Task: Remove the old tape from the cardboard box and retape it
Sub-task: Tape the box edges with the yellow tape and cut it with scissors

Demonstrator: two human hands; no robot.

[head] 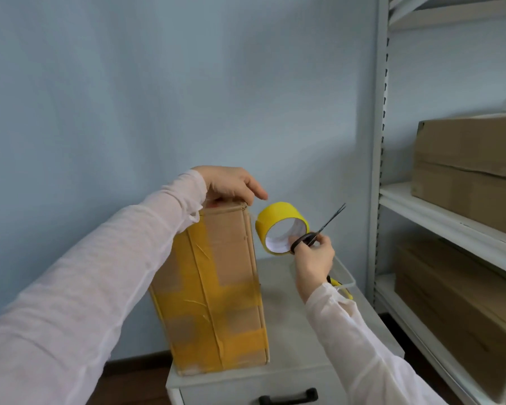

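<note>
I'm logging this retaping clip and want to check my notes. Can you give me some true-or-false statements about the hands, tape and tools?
1. The left hand rests on top of the upright cardboard box. True.
2. The right hand holds a marker pen. False: it holds black-handled scissors.
3. The yellow tape roll lies flat on the cabinet. False: it is up in the air beside the box's top right corner.
4. The box stands on a cabinet with a black drawer handle. True.
5. The shelves at right carry nothing. False: brown cartons sit on them.
</note>
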